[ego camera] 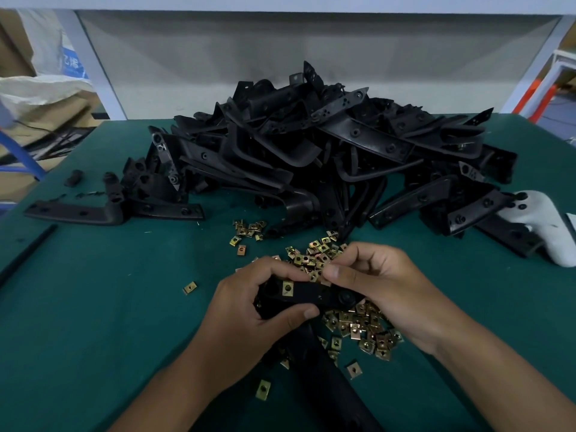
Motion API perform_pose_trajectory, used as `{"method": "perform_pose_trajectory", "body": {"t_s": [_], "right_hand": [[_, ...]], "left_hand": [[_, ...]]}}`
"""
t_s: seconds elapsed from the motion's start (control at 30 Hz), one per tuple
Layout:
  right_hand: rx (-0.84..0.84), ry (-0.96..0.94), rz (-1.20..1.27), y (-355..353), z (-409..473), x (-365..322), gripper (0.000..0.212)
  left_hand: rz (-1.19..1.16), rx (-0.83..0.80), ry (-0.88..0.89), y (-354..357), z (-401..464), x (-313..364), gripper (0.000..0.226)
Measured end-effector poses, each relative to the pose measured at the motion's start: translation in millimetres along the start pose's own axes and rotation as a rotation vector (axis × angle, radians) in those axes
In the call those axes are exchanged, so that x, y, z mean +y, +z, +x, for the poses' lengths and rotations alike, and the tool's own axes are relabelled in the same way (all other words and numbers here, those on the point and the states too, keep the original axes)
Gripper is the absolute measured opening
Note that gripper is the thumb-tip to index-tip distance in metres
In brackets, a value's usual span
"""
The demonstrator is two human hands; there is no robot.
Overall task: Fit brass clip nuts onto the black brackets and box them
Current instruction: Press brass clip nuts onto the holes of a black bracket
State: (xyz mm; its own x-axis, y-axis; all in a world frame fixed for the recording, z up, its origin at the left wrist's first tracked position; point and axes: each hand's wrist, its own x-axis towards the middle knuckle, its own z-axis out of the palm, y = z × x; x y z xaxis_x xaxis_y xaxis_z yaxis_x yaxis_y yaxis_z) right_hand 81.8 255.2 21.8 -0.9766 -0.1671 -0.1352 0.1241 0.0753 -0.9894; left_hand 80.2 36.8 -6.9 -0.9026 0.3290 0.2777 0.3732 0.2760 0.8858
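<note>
**Status: 1 nut on, pile barely touched**

L hand (249, 304) has fingers + thumb wrapped round the end of a bracket (311, 296), clamped on it just above the mat (93, 307). One fitted nut (288, 289) already sits clipped on the bracket edge, right by the L fingertips.

R hand (383, 285) is at the bracket's other end, thumb + fingers pinched together on its top edge. Prob pushing a 2nd nut on, but can't tell if there's a nut in the pinch, it's hidden under the thumb. So R = gripping at the bracket, contents unclear.

Loose nuts (358, 325) lie scattered under and beyond both hands, plus a few strays (189, 288) left of the L hand.

Progress, my read:
- Done: 1 nut on this bracket.
- In hand: 2nd position on same bracket, approx.
- Left: basically everything. Big pile (327, 145) of brackets well beyond the hands, no brass visible on most of them.
- Boxing: no box for finished parts in view near the hands, so can't say how many are done/boxed.

White handheld device (542, 222) sits far right of the R hand, touching the pile edge. Not part of the job AFAICT.
</note>
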Motion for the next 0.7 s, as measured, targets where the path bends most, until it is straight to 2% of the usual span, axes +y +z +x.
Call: {"method": "perform_pose_trajectory", "body": {"t_s": [0.23, 0.43, 0.7], "right_hand": [[-0.044, -0.011, -0.032, -1.4, 1.5, 1.1, 0.023], [-0.085, -0.064, -0.091, -4.3, 0.3, -2.1, 0.027], [-0.103, -0.032, -0.113, -3.9, 0.8, 2.9, 0.03]], "left_hand": [[0.006, -0.009, 0.014, 0.6, 0.3, 1.0, 0.027], [-0.005, 0.0, -0.012, -0.2, 0.4, 0.7, 0.028], [0.008, 0.014, -0.014, -0.6, 0.3, -0.2, 0.028]]}}
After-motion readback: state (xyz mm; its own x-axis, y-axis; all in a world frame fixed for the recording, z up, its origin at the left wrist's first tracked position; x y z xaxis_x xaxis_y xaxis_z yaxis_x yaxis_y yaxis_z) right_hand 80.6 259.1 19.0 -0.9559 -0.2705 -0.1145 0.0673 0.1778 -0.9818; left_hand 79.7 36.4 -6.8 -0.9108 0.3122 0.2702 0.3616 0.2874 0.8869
